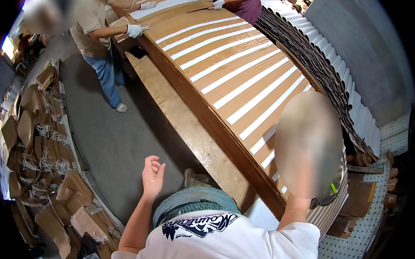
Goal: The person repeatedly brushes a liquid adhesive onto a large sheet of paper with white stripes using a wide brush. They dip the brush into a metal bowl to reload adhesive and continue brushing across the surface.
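Currently left hand (152, 174) open, empty over bare floor aisle (119, 139); right hand hidden, can't tell; white-striped brown sheets (237, 80) cover the tabletop (194, 124).

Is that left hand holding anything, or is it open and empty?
Open and empty. The left hand hangs palm-up over the grey floor, its fingers loosely curled around nothing, apart from the stacked brown sheets.

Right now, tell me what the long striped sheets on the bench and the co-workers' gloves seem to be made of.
The striped sheets look like brown kraft paper or thin card, matte, fanned in an overlapping stack, each with a white strip along its edge, possibly tape or liner. The gloves look like white knitted cotton: soft, dull, loosely fitting. The bench under them seems to be worn wood.
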### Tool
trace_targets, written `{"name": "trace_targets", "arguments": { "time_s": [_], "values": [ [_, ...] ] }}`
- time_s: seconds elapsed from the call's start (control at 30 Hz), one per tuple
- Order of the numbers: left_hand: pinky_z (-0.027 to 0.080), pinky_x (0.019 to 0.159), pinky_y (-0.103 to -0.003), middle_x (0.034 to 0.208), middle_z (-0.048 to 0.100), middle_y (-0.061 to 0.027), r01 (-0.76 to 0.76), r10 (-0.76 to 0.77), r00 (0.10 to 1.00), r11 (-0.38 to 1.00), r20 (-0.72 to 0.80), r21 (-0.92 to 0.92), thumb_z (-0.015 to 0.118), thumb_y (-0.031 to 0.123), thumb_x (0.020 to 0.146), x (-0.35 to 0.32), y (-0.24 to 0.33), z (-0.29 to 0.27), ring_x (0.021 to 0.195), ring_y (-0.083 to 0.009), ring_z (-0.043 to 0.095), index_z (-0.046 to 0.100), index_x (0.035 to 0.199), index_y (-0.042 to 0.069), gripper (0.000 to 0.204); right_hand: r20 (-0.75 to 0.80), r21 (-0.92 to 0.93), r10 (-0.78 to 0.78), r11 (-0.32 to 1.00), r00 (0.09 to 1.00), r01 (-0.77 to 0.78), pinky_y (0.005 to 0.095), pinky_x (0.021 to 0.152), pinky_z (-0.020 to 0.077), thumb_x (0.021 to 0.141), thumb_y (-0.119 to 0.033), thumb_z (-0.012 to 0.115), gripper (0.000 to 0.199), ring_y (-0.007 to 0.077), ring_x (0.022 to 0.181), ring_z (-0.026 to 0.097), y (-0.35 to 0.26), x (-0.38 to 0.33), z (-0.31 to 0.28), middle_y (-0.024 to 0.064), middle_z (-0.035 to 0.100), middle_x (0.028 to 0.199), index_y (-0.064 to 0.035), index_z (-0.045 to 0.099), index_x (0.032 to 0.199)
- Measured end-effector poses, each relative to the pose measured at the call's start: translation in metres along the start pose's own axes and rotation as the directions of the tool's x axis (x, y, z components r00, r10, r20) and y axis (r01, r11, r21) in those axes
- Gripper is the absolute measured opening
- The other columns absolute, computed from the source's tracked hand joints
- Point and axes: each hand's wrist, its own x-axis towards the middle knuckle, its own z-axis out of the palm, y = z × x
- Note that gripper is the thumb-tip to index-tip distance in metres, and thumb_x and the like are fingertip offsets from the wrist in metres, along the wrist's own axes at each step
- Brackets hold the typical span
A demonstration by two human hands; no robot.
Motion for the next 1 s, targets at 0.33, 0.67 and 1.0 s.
{"name": "trace_targets", "arguments": {
  "time_s": [0.33, 0.67, 1.0],
  "values": [
    [0.051, 0.079, -0.035, 0.099, 0.065, -0.0125, -0.565, 0.504, 0.823, 0.771, 0.263, 0.293, 0.073, 0.006, 0.079, 0.231, 0.072, 0.017, 0.090, -0.0274, 0.062, 0.067, 0.113, 0.005, 0.034, 0.300, -0.276, -0.285, 0.888, 0.910, 0.369, 0.0404, 0.080, 0.0526, 0.083, -0.028, 0.072, 0.044, 0.0291, 0.089, 0.067, -0.003, 0.101, 0.220, 0.0154, 0.070, 0.105, 0.0026, 0.066, 0.113],
    [0.038, 0.102, -0.051, 0.121, 0.060, -0.0084, -0.922, 0.542, 0.369, 0.317, 0.755, 0.223, 0.073, 0.020, 0.077, 0.440, 0.139, 0.084, 0.111, -0.0302, 0.055, 0.065, 0.122, 0.017, 0.046, 0.279, -0.417, -0.408, 0.764, 0.869, 0.492, 0.0339, 0.084, 0.0504, 0.084, -0.024, 0.069, 0.038, 0.0247, 0.091, 0.067, -0.010, 0.126, 0.358, 0.0169, 0.072, 0.100, -0.0021, 0.068, 0.116],
    [0.031, 0.108, -0.061, 0.124, 0.053, -0.0018, -0.998, 0.448, 0.037, -0.031, 0.893, 0.058, 0.072, 0.019, 0.072, 0.538, 0.132, 0.118, 0.119, -0.0263, 0.047, 0.058, 0.133, 0.027, 0.063, 0.317, -0.883, -0.457, 0.177, 0.831, 0.434, 0.0459, 0.079, 0.0492, 0.073, -0.032, 0.080, 0.040, 0.0390, 0.087, 0.061, 0.002, 0.200, 0.401, 0.0205, 0.061, 0.086, -0.0008, 0.061, 0.089]
  ]
}}
